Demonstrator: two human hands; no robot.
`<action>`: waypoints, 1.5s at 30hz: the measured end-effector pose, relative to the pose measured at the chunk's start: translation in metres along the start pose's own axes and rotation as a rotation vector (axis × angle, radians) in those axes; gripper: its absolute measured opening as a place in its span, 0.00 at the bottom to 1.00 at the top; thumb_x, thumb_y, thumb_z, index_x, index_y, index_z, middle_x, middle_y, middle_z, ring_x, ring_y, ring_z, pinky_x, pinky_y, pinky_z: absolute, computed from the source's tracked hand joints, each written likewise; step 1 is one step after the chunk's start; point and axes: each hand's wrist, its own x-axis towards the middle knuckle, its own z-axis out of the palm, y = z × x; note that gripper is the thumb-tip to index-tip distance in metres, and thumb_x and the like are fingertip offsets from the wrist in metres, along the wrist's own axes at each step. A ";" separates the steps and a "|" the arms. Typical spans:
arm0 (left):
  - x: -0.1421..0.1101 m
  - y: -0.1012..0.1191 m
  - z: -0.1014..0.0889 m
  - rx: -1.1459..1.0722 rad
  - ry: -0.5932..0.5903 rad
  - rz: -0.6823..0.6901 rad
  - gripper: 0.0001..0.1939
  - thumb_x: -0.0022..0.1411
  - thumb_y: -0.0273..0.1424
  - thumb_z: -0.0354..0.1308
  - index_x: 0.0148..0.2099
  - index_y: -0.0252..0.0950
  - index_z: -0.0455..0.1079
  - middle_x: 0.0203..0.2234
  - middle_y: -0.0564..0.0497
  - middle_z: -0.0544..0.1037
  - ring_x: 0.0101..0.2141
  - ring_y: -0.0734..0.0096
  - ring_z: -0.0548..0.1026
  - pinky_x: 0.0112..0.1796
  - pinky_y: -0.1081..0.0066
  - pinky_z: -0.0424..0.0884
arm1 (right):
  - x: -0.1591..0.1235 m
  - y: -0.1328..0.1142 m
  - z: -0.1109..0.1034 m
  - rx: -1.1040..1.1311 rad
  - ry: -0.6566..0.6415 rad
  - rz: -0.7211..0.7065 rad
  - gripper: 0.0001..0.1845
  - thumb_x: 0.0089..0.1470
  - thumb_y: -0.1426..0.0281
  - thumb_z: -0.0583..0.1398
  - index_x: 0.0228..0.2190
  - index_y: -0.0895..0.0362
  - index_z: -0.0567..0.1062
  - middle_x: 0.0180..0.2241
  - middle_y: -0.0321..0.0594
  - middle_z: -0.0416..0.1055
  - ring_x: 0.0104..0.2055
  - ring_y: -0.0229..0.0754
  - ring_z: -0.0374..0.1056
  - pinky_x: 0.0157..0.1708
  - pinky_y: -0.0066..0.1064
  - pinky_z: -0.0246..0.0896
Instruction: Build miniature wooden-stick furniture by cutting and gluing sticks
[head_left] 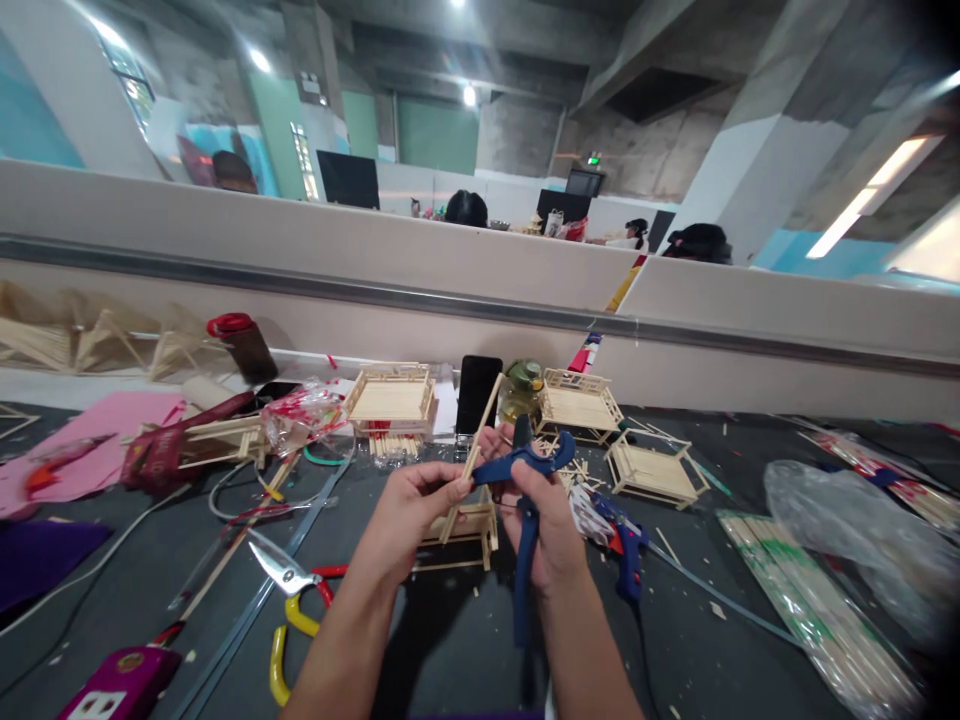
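My left hand [421,505] pinches thin wooden sticks [487,415], which slant up and away between thumb and fingers. In my right hand [551,520] is a blue hand cutter [527,545] with its handles pointing down and its head beside the sticks. The cutter's head almost meets my left fingertips; whether its blade touches the wood I cannot tell. Behind and below my hands stands a small wooden stick model [472,525], partly covered by them. Yellow-and-red handled scissors [289,578] lie with parted blades left of my left forearm. A blue glue gun [628,550] rests right of my right hand.
Small bed-like stick models [390,400] stand toward the back, near a black phone [480,395] and a green-lidded jar [523,385]. Bagged sticks [817,600] lie at right. A purple power strip [120,685] and cords occupy the left. A white partition [420,245] closes the back.
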 end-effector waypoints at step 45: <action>0.002 0.009 -0.018 -0.190 0.113 -0.028 0.14 0.46 0.32 0.72 0.33 0.32 0.73 0.27 0.48 0.81 0.28 0.67 0.80 0.29 0.72 0.77 | -0.006 -0.017 -0.024 -0.515 0.139 -0.116 0.14 0.47 0.63 0.65 0.35 0.53 0.70 0.26 0.32 0.69 0.27 0.39 0.66 0.30 0.32 0.62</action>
